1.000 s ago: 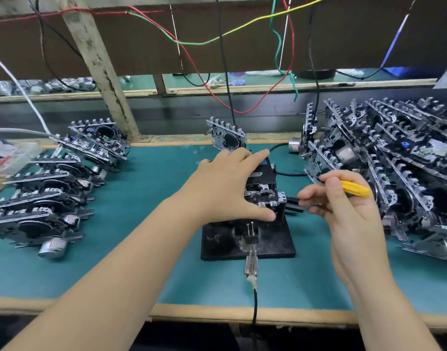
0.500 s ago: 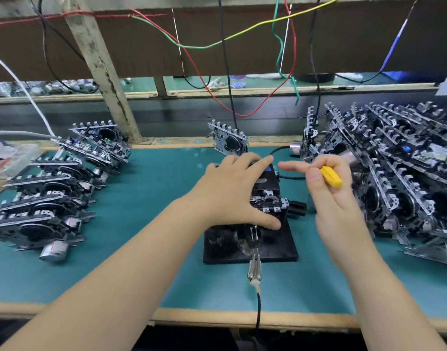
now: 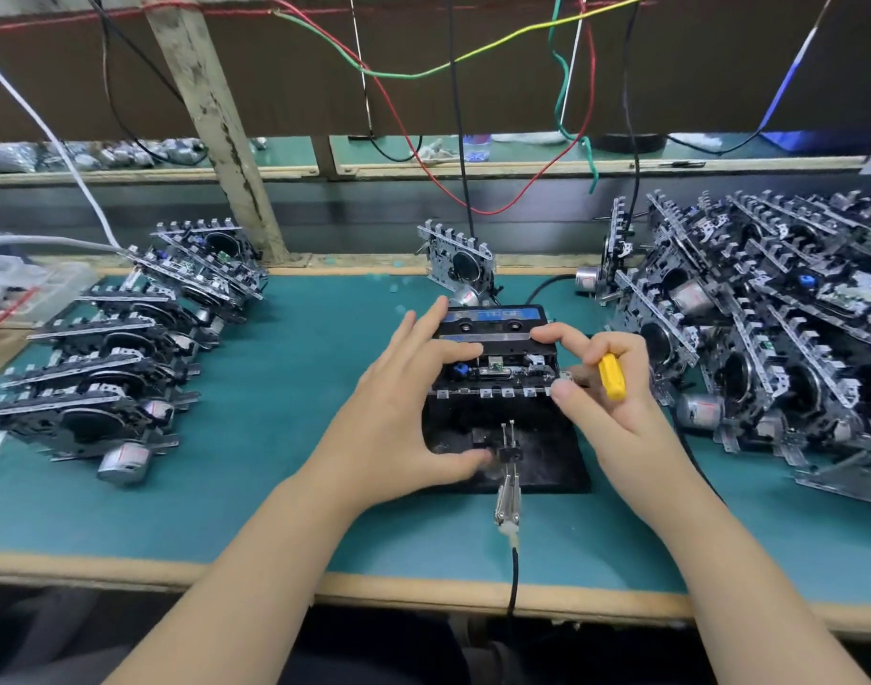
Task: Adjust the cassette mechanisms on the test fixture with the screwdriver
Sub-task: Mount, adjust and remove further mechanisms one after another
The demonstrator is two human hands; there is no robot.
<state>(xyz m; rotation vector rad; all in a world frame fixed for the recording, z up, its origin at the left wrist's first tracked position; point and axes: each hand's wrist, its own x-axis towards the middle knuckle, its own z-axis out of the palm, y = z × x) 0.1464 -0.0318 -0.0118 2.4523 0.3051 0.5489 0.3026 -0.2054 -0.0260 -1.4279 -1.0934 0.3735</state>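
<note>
A black test fixture [image 3: 547, 462] sits mid-table with a cassette mechanism [image 3: 497, 375] mounted on it and a black cassette tape [image 3: 493, 328] with a blue label in the mechanism. My left hand [image 3: 404, 412] spreads over the mechanism's left side, fingers on the tape, thumb down on the fixture base. My right hand [image 3: 606, 398] grips a yellow-handled screwdriver [image 3: 611, 375] in the palm while its index finger and thumb pinch the mechanism's right edge. The screwdriver's tip is hidden.
Stacks of cassette mechanisms lie at the left [image 3: 102, 368] and a larger pile at the right [image 3: 769, 328]. One mechanism [image 3: 455, 262] stands upright behind the fixture. A probe clip with a cable [image 3: 507, 501] runs off the front edge. Coloured wires hang overhead.
My right hand moved in from the right and now pinches the mechanism's right edge. My left hand slid left and spread, uncovering the cassette tape.
</note>
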